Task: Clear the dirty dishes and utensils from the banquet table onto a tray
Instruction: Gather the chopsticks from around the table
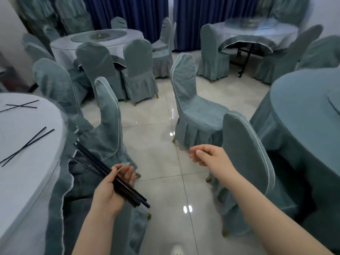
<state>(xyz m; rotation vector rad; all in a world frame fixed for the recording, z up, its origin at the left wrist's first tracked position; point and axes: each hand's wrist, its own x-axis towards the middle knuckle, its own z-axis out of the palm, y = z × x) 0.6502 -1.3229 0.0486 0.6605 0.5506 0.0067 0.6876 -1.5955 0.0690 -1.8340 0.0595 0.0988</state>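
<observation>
Head view: left hand (112,188) grips chopsticks (110,172) (over open floor (161,181)).

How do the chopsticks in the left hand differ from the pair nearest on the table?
The chopsticks in the left hand are a gripped bundle, lying together. The pair on the table lies loose, crossed, on the white cloth, untouched. Both are dark and slender.

Bare tiled floor (161,129) (glossy) runs between covered chairs (108,116) crowding the left table (22,144)
</observation>
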